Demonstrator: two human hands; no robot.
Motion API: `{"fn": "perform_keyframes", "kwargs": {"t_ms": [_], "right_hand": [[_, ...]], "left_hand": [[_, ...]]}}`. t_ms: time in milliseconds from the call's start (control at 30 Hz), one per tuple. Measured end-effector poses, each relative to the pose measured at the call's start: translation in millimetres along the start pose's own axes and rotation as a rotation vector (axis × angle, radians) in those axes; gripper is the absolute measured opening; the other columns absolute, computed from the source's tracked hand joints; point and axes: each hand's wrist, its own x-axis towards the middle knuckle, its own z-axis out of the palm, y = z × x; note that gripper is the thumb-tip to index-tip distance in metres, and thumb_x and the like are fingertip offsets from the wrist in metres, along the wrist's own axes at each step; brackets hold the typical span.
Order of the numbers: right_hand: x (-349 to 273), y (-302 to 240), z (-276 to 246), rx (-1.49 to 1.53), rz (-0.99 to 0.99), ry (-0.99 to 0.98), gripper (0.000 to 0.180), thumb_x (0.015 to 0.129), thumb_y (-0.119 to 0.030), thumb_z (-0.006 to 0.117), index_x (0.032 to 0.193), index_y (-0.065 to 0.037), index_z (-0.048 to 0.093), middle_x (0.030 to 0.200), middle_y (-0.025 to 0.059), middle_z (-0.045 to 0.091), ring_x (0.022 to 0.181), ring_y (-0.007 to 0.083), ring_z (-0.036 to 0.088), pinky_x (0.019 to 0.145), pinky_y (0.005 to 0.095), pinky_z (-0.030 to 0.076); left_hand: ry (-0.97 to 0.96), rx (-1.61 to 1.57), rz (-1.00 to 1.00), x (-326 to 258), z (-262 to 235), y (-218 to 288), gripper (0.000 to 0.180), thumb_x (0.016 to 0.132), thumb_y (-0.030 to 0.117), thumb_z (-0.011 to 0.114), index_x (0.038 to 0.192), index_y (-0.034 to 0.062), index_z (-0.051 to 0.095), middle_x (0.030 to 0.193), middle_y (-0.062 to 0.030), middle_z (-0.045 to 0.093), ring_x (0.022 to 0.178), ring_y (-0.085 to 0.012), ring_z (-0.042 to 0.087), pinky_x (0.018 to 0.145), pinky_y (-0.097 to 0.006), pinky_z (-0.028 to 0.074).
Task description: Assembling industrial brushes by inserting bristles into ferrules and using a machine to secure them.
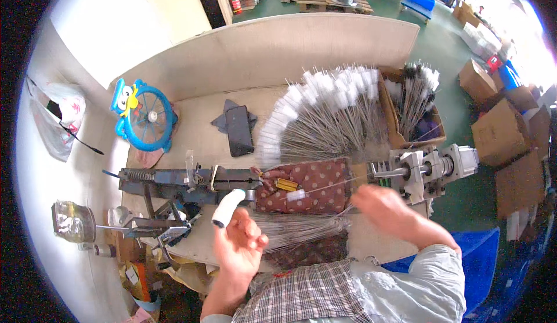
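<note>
My left hand (239, 242) is raised at the front edge of the machine bench. A white finger cover (228, 208) sits on one outstretched finger; the others curl loosely around nothing. My right hand (382, 206) is smeared by motion, its fingers close to the bundle's right end, so I cannot tell whether it grips anything. A thin brush with a small white bristle head (296, 195) lies over a brown dotted cloth (325, 178), its wire slanting up to the right above my right hand. Beside it on the cloth is a yellow piece (286, 185). A bundle of bare wires (301, 230) spreads below the cloth.
White-tipped brushes (331, 108) fan out behind the cloth, beside a cardboard box (394, 114) of more brushes. Metal machinery (420, 169) stands right; a clamp mechanism (168, 178) stands left. Farther back are a phone (238, 130) and a blue fan (148, 117).
</note>
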Motion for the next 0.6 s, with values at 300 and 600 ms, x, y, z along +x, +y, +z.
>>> {"fn": "perform_keyframes", "kwargs": {"t_ms": [300, 600], "right_hand": [[6.2, 44.9, -47.6, 0.017, 0.099, 0.482, 0.023, 0.066, 0.004, 0.050, 0.084, -0.001, 0.063, 0.095, 0.0087, 0.063, 0.088, 0.0259, 0.060, 0.076, 0.0332, 0.050], [30.6, 42.9, -19.6, 0.224, 0.225, 0.463, 0.013, 0.078, -0.010, 0.062, 0.090, -0.006, 0.065, 0.081, 0.0104, 0.064, 0.075, 0.0270, 0.061, 0.068, 0.0347, 0.050]], "left_hand": [[-0.499, 1.439, 0.290, 58.2, 34.6, -68.0, 0.023, 0.089, 0.021, 0.052, 0.098, 0.0000, 0.056, 0.088, -0.0122, 0.060, 0.063, -0.0217, 0.061, 0.057, -0.031, 0.050], [-0.376, 2.521, 0.674, 159.6, 12.7, -116.9, 0.006, 0.075, 0.007, 0.055, 0.078, 0.0071, 0.051, 0.081, -0.0103, 0.055, 0.069, -0.0283, 0.064, 0.058, -0.039, 0.052]]}}
